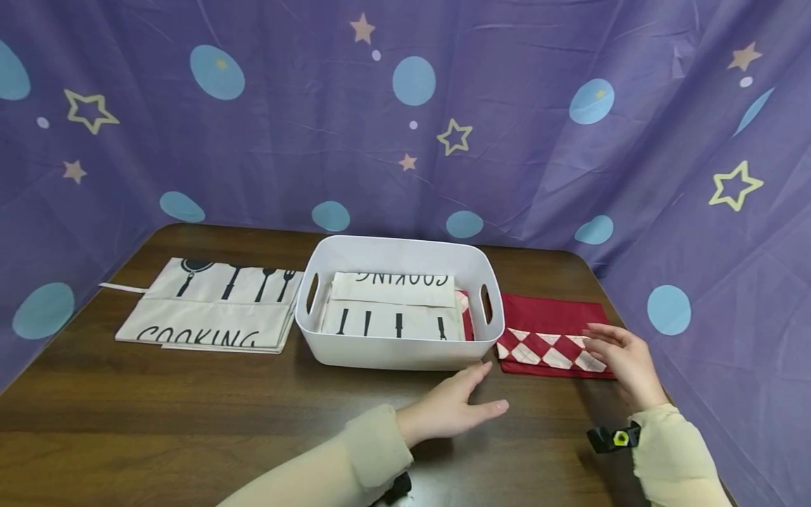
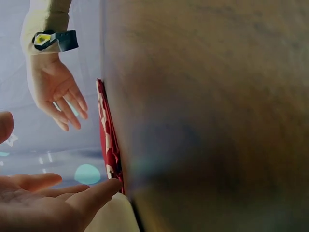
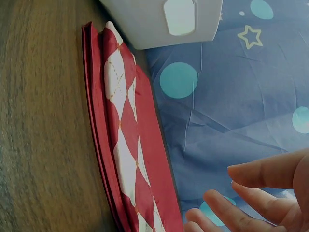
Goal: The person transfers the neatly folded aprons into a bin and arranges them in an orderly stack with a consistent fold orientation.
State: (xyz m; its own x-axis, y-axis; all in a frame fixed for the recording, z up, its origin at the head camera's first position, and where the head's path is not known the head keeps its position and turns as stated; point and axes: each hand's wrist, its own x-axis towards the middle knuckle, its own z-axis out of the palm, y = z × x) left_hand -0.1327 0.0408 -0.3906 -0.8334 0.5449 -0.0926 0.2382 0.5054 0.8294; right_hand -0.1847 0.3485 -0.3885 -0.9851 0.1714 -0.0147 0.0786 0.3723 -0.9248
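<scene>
A folded red cloth (image 1: 551, 334) with a band of red and white diamonds lies on the table, right of a white plastic basket (image 1: 386, 353). Over the cloth's right end is my right hand (image 1: 627, 362), fingers spread loosely and holding nothing. In the right wrist view the fingers (image 3: 260, 169) are apart from the cloth's layered front fold. My left hand (image 1: 446, 407) reaches in front of the basket's near right corner, thumb and fingers apart, palm facing right. Inside the basket sits a folded cream cloth (image 1: 393, 320) printed with COOKING and utensils, beside a bit of red diamond cloth (image 1: 465, 317).
Left of the basket lies another folded cream cloth (image 1: 209, 310) with the same print, a white strap (image 1: 123, 287) trailing from its left side. The brown wooden table (image 1: 158, 415) ends against a purple curtain (image 1: 507, 176) at the back and right.
</scene>
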